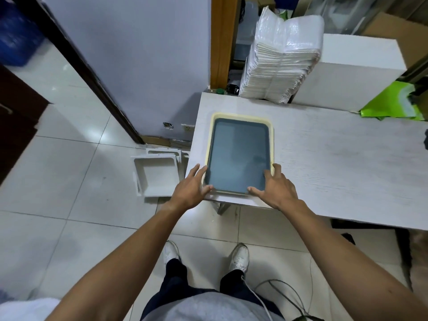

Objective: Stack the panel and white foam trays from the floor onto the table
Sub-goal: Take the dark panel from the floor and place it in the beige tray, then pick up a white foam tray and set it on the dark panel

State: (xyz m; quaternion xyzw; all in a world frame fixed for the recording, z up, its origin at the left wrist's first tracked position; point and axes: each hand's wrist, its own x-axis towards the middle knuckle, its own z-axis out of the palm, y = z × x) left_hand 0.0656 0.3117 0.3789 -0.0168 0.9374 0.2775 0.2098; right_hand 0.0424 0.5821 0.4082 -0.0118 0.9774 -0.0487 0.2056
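A dark grey-blue panel (239, 156) with a pale yellow frame lies flat on the left end of the white table (335, 163). My left hand (191, 187) rests at its near left corner, fingers spread, thumb touching the front edge. At the near right corner sits my right hand (273, 185), fingers spread over the frame, thumb on the front edge. Neither hand closes around the panel. White foam trays (156, 173) lie on the tiled floor left of the table; one faces up and others stand behind it.
A tall stack of white padded bags (280, 63) and a white foam block (352, 70) stand at the table's back. Green sheet material (393, 100) lies at the back right. A grey wall and dark door frame rise on the left. A cable trails by my feet.
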